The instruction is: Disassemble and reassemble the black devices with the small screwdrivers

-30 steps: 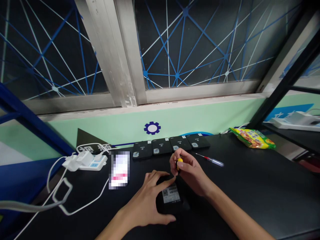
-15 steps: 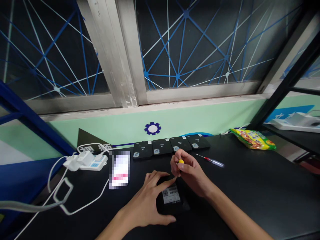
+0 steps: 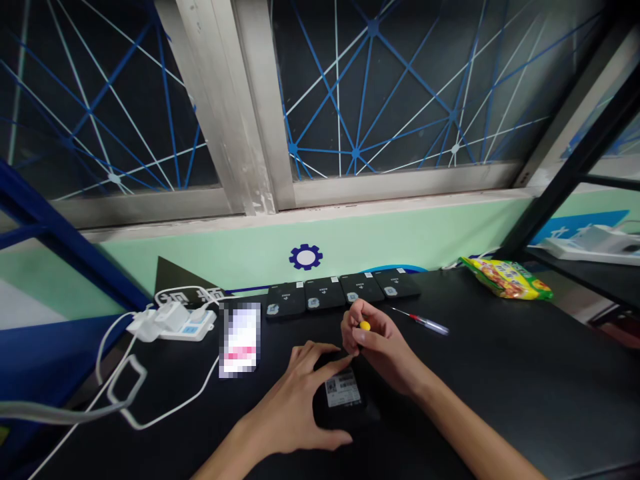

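Observation:
A small black box with a white label (image 3: 345, 395) lies on the black table (image 3: 500, 387) in front of me. My left hand (image 3: 295, 403) grips it from the left, fingers spread around its edges. My right hand (image 3: 375, 347) is closed around a yellow-topped screwdriver (image 3: 365, 326), held upright over the box's far end. The tool's tip is hidden behind my fingers.
Several identical black boxes (image 3: 345, 292) stand in a row by the wall. A red-handled screwdriver (image 3: 421, 320) lies to their right, a snack packet (image 3: 507, 279) farther right. A phone (image 3: 240, 339), a white power strip (image 3: 173, 323) and cables (image 3: 125, 387) lie left.
My right hand has shifted slightly on the screwdriver, its yellow top now a little higher between the fingers. The left hand and the box have not moved.

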Available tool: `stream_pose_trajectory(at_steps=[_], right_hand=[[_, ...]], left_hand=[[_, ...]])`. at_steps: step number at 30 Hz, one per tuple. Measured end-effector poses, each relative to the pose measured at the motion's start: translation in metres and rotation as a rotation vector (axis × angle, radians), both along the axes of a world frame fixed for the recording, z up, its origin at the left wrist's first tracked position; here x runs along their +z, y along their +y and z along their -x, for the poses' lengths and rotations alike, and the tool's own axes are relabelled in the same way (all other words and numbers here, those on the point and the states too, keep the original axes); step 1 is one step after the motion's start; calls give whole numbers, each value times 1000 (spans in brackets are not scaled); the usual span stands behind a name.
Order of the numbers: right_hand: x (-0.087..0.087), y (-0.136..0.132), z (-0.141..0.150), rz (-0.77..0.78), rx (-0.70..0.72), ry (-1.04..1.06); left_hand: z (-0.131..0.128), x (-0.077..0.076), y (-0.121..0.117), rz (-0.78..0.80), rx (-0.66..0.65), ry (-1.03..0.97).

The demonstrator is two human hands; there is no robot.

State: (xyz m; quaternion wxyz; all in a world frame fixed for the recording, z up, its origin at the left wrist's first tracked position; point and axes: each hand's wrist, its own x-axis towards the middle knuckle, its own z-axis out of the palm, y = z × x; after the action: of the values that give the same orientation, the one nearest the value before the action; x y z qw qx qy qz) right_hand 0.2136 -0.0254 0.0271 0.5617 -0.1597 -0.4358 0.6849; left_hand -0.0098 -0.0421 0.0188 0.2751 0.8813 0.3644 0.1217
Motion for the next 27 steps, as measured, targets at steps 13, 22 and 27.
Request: stream_pose_trajectory(at_steps=[13, 22, 27], right_hand=[[-1, 1, -1, -6, -16, -40], [2, -1, 0, 5, 31, -17], [4, -1, -1, -9, -10, -30]], left_hand=[[0, 1, 0, -32, -11, -2], [-1, 2, 0, -13, 7, 17], [-1, 3, -1, -11, 1, 23]])
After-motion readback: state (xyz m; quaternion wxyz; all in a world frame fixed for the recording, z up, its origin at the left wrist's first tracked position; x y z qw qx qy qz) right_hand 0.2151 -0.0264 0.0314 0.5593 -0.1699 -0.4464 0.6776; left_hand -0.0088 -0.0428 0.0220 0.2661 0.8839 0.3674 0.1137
